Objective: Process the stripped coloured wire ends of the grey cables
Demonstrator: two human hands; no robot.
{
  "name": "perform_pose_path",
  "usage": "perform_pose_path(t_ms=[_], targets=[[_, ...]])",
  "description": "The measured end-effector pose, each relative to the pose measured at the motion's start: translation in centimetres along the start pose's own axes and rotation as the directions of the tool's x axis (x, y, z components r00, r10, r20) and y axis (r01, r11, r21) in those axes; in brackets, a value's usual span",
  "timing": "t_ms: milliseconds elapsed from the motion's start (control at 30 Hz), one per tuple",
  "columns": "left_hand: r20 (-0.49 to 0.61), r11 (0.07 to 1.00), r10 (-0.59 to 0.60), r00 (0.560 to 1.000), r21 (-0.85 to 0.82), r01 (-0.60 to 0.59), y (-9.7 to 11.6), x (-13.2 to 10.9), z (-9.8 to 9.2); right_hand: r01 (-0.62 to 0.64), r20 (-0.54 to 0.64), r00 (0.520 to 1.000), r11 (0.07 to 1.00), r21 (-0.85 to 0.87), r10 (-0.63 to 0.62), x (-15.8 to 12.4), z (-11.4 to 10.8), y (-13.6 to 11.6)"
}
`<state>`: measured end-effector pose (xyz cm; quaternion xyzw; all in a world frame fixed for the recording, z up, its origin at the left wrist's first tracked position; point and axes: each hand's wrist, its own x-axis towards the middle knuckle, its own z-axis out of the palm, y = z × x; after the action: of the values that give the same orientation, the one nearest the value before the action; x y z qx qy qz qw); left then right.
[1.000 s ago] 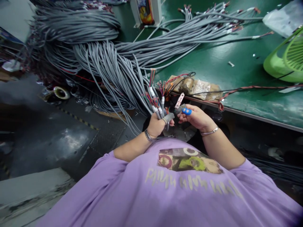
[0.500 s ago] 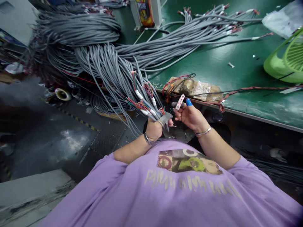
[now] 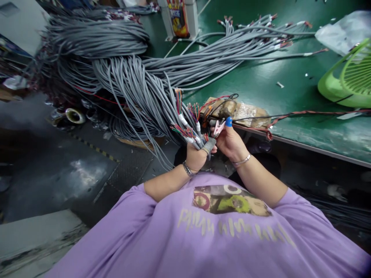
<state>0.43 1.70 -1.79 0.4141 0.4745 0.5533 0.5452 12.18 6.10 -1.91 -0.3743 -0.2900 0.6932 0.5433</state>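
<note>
My left hand [image 3: 196,155] is closed around several grey cable ends [image 3: 189,131], whose stripped coloured wires fan upward; a grey finger cot covers one fingertip. My right hand [image 3: 230,141] is right beside it, fingers curled, pinching a small pink clip [image 3: 219,126] near the wire ends; its forefinger wears a blue cot [image 3: 228,121]. The cables run up and left into a big grey cable bundle [image 3: 130,83] hanging off the green bench [image 3: 261,77].
A brown taped block with red and black wires [image 3: 234,109] lies at the bench edge just beyond my hands. More grey cables [image 3: 232,44] spread across the bench. A green plastic fan [image 3: 348,79] stands at the right, a plastic bag [image 3: 339,33] behind it.
My left hand swung the cable ends from leaning left back to upright, and my right hand brought the pink clip closer to them. The view shifted slightly.
</note>
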Motion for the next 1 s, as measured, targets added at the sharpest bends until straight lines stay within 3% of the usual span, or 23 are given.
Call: perform_pose_path(t_ms=[167, 467, 600, 800, 1000], targets=[[0.000, 1.000, -0.010, 1.000, 0.014, 0.010, -0.1, 0.1, 0.0, -0.015, -0.071, 0.997, 0.997, 0.080, 0.021, 0.5, 0.0, 0.1], [-0.003, 1.000, -0.002, 1.000, 0.009, 0.002, -0.1, 0.0, -0.2, -0.020, -0.028, 0.999, 0.988, 0.155, 0.025, 0.7, -0.5, 0.4], [0.010, 0.997, -0.028, 1.000, 0.075, 0.027, -0.1, 0.0, -0.2, -0.005, 0.013, 1.000, 0.994, 0.111, 0.004, 0.6, -0.6, 0.4], [0.022, 0.998, -0.032, 0.999, 0.046, 0.031, 0.0, 0.1, -0.2, -0.071, -0.047, 0.996, 0.991, 0.114, 0.076, 0.2, -0.2, 0.2], [0.078, 0.999, -0.047, 0.996, 0.023, 0.045, 0.7, -0.4, -1.0, -0.109, 0.026, 0.994, 0.992, 0.061, 0.108, -0.4, -0.9, -0.2]])
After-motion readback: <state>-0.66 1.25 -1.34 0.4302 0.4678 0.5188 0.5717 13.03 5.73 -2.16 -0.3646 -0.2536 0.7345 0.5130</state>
